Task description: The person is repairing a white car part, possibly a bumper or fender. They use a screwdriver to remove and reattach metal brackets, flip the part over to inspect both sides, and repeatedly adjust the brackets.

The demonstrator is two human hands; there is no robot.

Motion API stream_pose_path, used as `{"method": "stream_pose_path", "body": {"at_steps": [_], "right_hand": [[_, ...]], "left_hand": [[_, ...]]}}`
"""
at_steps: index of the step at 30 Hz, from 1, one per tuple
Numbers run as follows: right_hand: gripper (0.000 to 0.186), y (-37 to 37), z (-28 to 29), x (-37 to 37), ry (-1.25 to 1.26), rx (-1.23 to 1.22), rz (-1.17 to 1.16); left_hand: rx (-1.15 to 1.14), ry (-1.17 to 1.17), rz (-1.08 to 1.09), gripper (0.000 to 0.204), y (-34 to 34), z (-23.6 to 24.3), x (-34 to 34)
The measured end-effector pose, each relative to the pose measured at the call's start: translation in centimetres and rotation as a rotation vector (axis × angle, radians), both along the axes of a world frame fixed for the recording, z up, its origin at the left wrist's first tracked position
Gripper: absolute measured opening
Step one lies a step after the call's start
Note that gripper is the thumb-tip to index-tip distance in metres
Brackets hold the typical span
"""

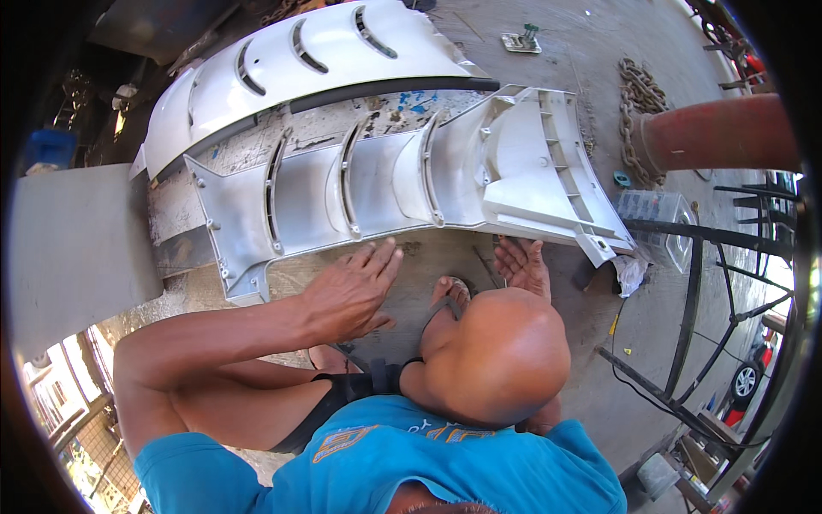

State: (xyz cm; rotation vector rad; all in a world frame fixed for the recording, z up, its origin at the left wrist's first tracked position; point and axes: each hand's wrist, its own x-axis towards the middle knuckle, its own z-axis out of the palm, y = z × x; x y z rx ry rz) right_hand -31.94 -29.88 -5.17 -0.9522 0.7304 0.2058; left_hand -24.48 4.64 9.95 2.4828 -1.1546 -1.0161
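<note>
My left hand [363, 284] hovers below the near white slatted panel [312, 188], fingers extended and holding nothing. My right hand [521, 267] is beside my bent knee [501, 360], palm up, its loosely curled fingers at the panel's lower right edge; whether they touch it I cannot tell. The near panel shows molded ribs and mounting bosses. Behind it a second white panel [282, 77] with curved slots rests on a paint-marked support [223, 150], a dark strip along its edge.
A grey block [81, 248] stands at left. At right are a red post [715, 133] with a heavy chain [638, 94], a clear plastic case [655, 210] and a black metal frame [689, 308]. A small tray [521, 43] lies on the concrete floor [582, 343] behind.
</note>
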Motion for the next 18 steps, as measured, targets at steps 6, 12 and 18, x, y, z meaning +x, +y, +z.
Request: {"method": "stream_pose_path", "body": {"at_steps": [6, 12, 18], "right_hand": [[0.097, -1.2, -1.4, 0.9, -0.31, 0.162, -0.118], [0.097, -0.9, -3.2, 2.2, -0.289, 0.239, -0.197], [0.074, -0.2, -6.5, 2.3, -0.386, 0.289, -0.125]], "left_hand": [[-0.125, -0.197, 0.278, 0.115, -3.5, -8.3, -0.4], [-0.148, -0.258, 0.498, 0.115, -4.8, -13.6, -1.3], [0.053, -0.434, 0.546, 0.103, -4.6, -17.1, 0.0]]}}
